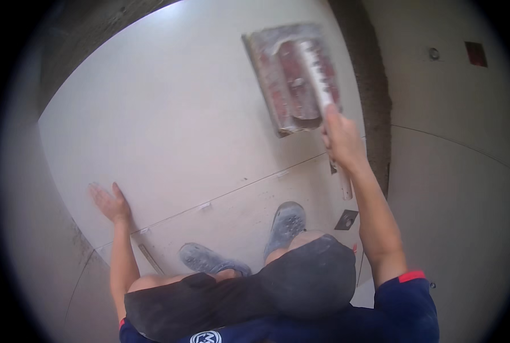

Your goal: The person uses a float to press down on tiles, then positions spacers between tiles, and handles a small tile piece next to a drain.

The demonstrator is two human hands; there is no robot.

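Observation:
My right hand (pixel 343 137) is closed round the pale handle of a tile tamper (pixel 295 80), a worn tool with a broad rectangular plate, red and white under grey dust. The tamper is over the far right part of a large pale floor tile (pixel 152 126), blurred a little; whether its plate touches the surface I cannot tell. The handle's end sticks out below my grip. My left hand (pixel 112 204) holds nothing, its fingers stretched out on the same tile near its left edge.
Small white spacer clips (pixel 204 206) stand along the joint between the large tile and the tile under my grey clogs (pixel 287 223). A square drain cover (pixel 346 220) lies by my right knee. Bare rough strips (pixel 375 108) border the tile; a tiled wall (pixel 449 114) rises at right.

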